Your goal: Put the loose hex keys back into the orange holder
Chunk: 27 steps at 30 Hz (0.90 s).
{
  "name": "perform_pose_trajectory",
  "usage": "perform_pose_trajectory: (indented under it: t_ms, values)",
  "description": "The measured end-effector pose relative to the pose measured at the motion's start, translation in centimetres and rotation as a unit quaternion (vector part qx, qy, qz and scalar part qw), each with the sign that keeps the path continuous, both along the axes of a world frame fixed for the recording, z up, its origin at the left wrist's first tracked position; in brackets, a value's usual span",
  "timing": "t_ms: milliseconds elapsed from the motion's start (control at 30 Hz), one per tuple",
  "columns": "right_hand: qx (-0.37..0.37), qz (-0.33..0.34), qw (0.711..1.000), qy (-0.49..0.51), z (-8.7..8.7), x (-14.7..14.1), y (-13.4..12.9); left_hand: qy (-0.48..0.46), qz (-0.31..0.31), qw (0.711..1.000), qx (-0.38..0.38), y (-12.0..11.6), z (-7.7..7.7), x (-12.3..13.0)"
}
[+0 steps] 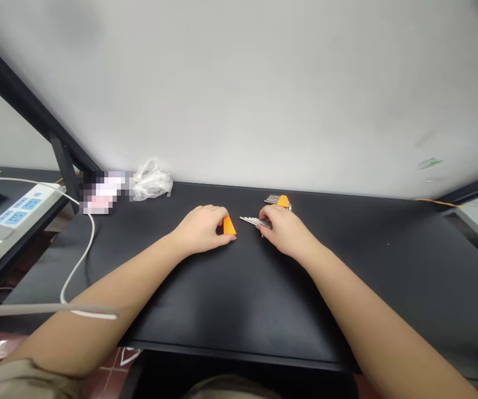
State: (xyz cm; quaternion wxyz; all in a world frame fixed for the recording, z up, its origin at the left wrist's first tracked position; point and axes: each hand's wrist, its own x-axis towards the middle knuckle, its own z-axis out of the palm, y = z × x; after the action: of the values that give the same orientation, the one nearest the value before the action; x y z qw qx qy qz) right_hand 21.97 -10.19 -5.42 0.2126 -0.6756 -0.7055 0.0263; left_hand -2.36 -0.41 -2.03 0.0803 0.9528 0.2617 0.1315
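Observation:
My left hand grips an orange hex key holder between thumb and fingers, just above or on the black table. To its right, my right hand is closed on a bunch of silver hex keys, fanned in a row with their ends pointing left at the holder. A small gap separates the key ends from the holder. Behind my right hand lies a second orange holder with its own hex keys sticking out to the left. My right palm hides the rear ends of the held keys.
A crumpled clear plastic bag lies at the table's back left, beside a blurred-out pinkish item. White power strips stand at the far left. A white cable loops over the left side. A pale wall rises behind the black table.

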Motion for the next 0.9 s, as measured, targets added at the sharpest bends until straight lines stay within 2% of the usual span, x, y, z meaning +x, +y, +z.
perform_pose_trajectory:
  t_ms: [100,200,333,567,633,733,900]
  values:
    - [0.016,0.018,1.0,0.01,0.4,0.2,-0.6,-0.01,0.008,1.0,-0.012,0.3,0.1,-0.2]
    - [0.035,0.011,0.999,-0.02,0.5,0.3,-1.3,-0.018,0.018,0.999,-0.022,0.5,0.1,-0.3]
    - [0.011,0.008,0.997,-0.077,0.6,0.1,-1.5,-0.024,0.024,0.999,-0.029,0.6,0.1,-0.3]
    - [-0.014,0.007,0.991,-0.136,1.6,-2.0,-2.1,-0.028,0.017,0.999,-0.026,0.7,0.0,-0.3]
    - [-0.022,0.015,0.993,-0.114,1.8,-2.2,-2.5,-0.031,0.012,0.999,-0.025,0.7,0.0,-0.2]
    - [-0.026,0.051,0.998,-0.03,2.2,-1.7,-3.0,-0.037,0.005,0.999,-0.032,0.6,0.1,-0.2]
    - [0.045,0.101,0.991,0.075,2.9,-1.0,-3.3,-0.062,0.001,0.997,-0.045,0.2,0.3,-0.4]
